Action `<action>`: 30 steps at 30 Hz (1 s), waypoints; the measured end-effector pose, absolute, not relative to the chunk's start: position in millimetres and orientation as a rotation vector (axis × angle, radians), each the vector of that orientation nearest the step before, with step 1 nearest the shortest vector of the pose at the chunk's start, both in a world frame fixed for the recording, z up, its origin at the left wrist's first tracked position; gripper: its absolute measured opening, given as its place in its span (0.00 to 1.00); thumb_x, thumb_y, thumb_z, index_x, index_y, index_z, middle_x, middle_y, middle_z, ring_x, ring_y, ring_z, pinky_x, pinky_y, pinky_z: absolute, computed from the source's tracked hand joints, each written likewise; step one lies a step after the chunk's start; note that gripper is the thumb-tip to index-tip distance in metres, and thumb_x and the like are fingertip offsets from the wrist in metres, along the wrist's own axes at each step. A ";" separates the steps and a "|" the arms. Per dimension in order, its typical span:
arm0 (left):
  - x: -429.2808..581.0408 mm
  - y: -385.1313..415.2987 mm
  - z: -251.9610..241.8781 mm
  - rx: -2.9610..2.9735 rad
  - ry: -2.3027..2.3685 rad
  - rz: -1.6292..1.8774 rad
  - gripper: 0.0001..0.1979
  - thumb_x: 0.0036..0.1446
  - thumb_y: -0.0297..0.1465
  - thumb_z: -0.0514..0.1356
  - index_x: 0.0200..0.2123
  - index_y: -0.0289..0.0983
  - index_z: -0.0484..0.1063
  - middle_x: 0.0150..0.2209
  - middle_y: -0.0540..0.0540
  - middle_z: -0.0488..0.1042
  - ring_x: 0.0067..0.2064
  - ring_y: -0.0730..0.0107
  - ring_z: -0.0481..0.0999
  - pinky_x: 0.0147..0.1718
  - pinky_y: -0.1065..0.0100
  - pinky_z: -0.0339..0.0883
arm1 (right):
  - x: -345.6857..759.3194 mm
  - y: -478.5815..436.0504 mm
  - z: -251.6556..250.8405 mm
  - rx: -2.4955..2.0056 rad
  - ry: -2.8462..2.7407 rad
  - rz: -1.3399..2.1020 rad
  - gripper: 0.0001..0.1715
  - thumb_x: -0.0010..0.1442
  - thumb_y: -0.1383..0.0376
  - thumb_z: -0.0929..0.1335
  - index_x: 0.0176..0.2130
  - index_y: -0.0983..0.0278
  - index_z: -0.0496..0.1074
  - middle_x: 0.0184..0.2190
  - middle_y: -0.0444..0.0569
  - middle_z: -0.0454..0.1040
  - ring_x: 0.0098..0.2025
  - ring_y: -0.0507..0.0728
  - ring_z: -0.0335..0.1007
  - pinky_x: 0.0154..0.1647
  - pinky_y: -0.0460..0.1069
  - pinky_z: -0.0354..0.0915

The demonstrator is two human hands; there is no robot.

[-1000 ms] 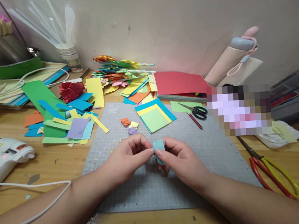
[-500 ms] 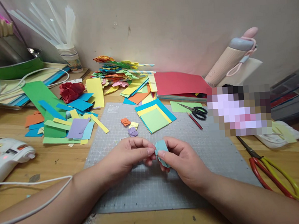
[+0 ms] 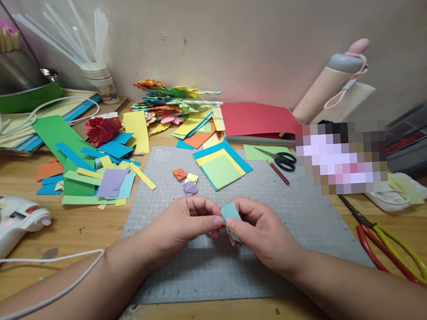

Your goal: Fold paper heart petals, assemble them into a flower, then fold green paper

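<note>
Between my hands, above the grey cutting mat (image 3: 191,272), is a small piece of folded light blue paper (image 3: 232,211). My right hand (image 3: 264,229) is closed on it, with the thumb pressed on its front face. My left hand (image 3: 191,219) pinches its left edge between thumb and fingers; the fingertips partly hide that edge. Just beyond the left hand lie three small folded paper pieces: an orange one (image 3: 179,173), a yellow one (image 3: 192,178) and a purple one (image 3: 190,188). A stack of square paper sheets (image 3: 222,171), light green on top, rests farther back on the mat.
Black scissors (image 3: 285,161) and a red pencil (image 3: 278,172) lie at the mat's back right. Larger red-and-yellow-handled scissors (image 3: 389,250) are at right. A glue gun (image 3: 16,222) stands left, its white cable (image 3: 86,279) crossing my left forearm. Coloured paper scraps (image 3: 110,183) are heaped at left.
The light blue paper has turned slightly between my fingers, and its front now looks flatter. My left fingertips have shifted a little to the right along its edge.
</note>
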State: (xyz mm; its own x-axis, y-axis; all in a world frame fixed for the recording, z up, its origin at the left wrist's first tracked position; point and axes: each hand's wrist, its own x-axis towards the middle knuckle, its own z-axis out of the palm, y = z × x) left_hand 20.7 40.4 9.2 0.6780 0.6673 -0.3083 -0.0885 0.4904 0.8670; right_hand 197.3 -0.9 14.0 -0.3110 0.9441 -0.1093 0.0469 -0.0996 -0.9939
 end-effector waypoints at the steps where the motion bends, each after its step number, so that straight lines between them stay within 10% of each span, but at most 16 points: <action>1: 20.8 40.4 9.5 0.961 0.697 0.506 0.06 0.49 0.31 0.66 0.28 0.35 0.73 0.24 0.52 0.73 0.28 0.77 0.68 0.31 0.72 0.59 | 197.4 -1.2 13.8 -1.148 -1.425 1.497 0.09 0.58 0.64 0.64 0.26 0.64 0.66 0.22 0.42 0.65 0.24 0.49 0.57 0.25 0.46 0.56; 30: 24.1 39.0 16.6 1.090 0.820 0.498 0.07 0.47 0.31 0.64 0.25 0.34 0.69 0.23 0.52 0.71 0.26 0.75 0.66 0.29 0.71 0.57 | 195.6 -1.5 14.0 -1.129 -1.463 1.463 0.09 0.57 0.66 0.64 0.25 0.63 0.65 0.21 0.40 0.62 0.24 0.50 0.55 0.25 0.46 0.55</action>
